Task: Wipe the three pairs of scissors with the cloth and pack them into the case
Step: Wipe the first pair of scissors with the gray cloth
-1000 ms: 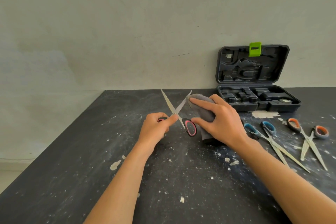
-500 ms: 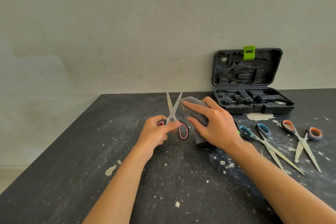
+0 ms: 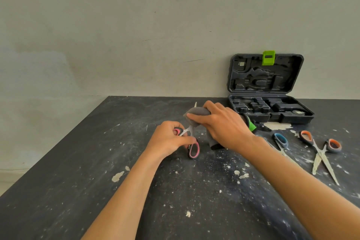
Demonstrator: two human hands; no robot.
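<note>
My left hand point(image 3: 167, 139) grips the pink-handled scissors point(image 3: 193, 149) by their handles at the table's middle. The blades are nearly together and point away from me, mostly wrapped in the grey cloth point(image 3: 196, 114). My right hand point(image 3: 222, 124) pinches that cloth around the blades, and only a blade tip shows above it. The blue-handled scissors point(image 3: 280, 140) lie on the table to the right, partly hidden by my right forearm. Further right lie the orange-handled scissors point(image 3: 319, 150), blades crossed open. The dark case point(image 3: 270, 111) stands open at the back right, its lid against the wall.
The black table point(image 3: 97, 161) is speckled with dried white paint and ends at a left edge. A grey wall stands right behind it. A green clip point(image 3: 268, 57) sits on top of the case lid. Something green point(image 3: 252, 125) shows behind my right wrist.
The scissor blades have swung from wide open to nearly together. My right hand has folded the cloth round them and moved up the blades.
</note>
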